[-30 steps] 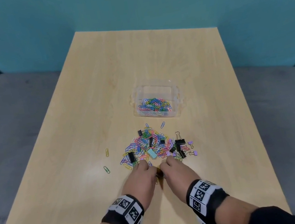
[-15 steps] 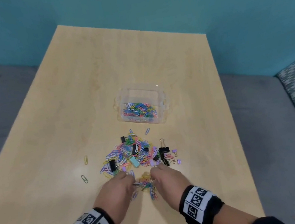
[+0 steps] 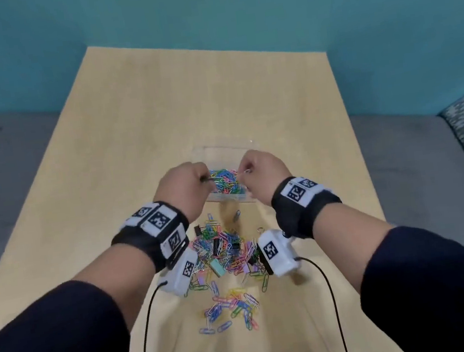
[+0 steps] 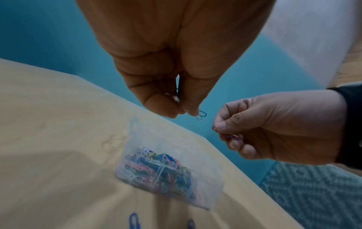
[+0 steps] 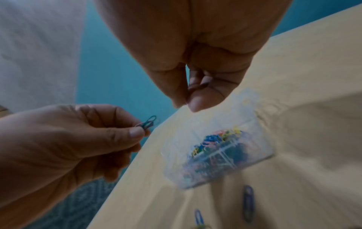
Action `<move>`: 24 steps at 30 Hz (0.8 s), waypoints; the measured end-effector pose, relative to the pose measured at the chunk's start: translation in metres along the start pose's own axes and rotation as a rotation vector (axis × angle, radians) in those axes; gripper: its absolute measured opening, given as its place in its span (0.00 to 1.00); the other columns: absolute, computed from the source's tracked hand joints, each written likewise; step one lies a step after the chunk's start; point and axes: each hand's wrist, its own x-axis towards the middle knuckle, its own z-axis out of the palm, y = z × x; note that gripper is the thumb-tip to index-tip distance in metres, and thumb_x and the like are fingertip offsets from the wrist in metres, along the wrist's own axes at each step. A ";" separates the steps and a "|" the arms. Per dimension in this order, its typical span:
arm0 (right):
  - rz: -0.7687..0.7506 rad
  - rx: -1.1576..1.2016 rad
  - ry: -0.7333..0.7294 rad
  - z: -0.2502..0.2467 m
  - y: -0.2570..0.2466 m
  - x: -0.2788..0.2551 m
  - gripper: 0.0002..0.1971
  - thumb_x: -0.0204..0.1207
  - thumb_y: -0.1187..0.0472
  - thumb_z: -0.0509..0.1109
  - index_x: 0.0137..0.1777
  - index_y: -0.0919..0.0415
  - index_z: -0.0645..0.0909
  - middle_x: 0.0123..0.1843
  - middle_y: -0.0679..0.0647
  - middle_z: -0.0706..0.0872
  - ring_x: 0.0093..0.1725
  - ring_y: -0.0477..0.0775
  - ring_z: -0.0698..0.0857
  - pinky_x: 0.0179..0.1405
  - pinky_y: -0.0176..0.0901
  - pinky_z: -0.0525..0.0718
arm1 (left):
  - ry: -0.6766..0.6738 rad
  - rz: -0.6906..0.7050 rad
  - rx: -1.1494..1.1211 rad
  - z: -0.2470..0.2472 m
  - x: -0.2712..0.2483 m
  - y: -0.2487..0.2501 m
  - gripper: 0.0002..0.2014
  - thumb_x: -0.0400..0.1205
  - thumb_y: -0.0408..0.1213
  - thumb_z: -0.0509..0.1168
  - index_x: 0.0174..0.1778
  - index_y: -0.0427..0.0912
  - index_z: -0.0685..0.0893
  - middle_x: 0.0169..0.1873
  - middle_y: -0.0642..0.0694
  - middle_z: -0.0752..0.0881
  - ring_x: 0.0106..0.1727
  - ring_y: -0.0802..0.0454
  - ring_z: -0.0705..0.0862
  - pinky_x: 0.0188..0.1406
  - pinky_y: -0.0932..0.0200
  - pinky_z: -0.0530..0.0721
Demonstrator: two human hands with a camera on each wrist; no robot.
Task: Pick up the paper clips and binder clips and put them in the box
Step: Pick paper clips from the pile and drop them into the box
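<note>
A clear plastic box (image 3: 227,147) holds a heap of coloured paper clips (image 3: 225,181). Both hands hover just above it. My left hand (image 3: 203,179) pinches a teal paper clip (image 4: 201,115) between thumb and fingers, also plain in the right wrist view (image 5: 149,122). My right hand (image 3: 246,171) pinches a small paper clip (image 4: 231,136) over the box's right side. A pile of paper clips and black binder clips (image 3: 222,250) lies on the table nearer me, partly hidden by my wrists.
A smaller scatter of paper clips (image 3: 232,307) lies closer to me than the main pile. The wooden table (image 3: 131,129) backs onto a teal wall. Grey cushions flank it. Two thin black cables (image 3: 145,332) hang from the wrist cameras.
Both hands rose from the near edge of the pile and moved forward over the box, each carrying clips. A small cluster of clips was dragged towards me.
</note>
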 end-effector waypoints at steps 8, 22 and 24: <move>-0.119 -0.208 -0.006 -0.004 0.030 -0.028 0.14 0.81 0.55 0.64 0.64 0.55 0.80 0.57 0.54 0.81 0.53 0.54 0.82 0.51 0.41 0.75 | 0.014 -0.242 0.057 -0.016 -0.025 -0.097 0.12 0.80 0.39 0.64 0.57 0.48 0.86 0.53 0.43 0.82 0.51 0.43 0.82 0.51 0.54 0.77; -0.240 -0.282 -0.188 0.051 0.092 -0.154 0.14 0.78 0.60 0.64 0.63 0.54 0.81 0.51 0.48 0.80 0.53 0.51 0.80 0.50 0.41 0.75 | -0.077 0.200 0.421 0.040 -0.193 -0.150 0.22 0.69 0.37 0.56 0.56 0.39 0.84 0.59 0.40 0.82 0.59 0.40 0.77 0.63 0.57 0.73; -0.234 -0.323 -0.230 0.059 0.091 -0.167 0.15 0.80 0.58 0.62 0.65 0.53 0.78 0.53 0.47 0.78 0.55 0.51 0.79 0.48 0.38 0.71 | -0.061 0.166 0.367 0.051 -0.212 -0.141 0.21 0.71 0.36 0.55 0.56 0.38 0.84 0.61 0.40 0.81 0.63 0.40 0.76 0.68 0.58 0.66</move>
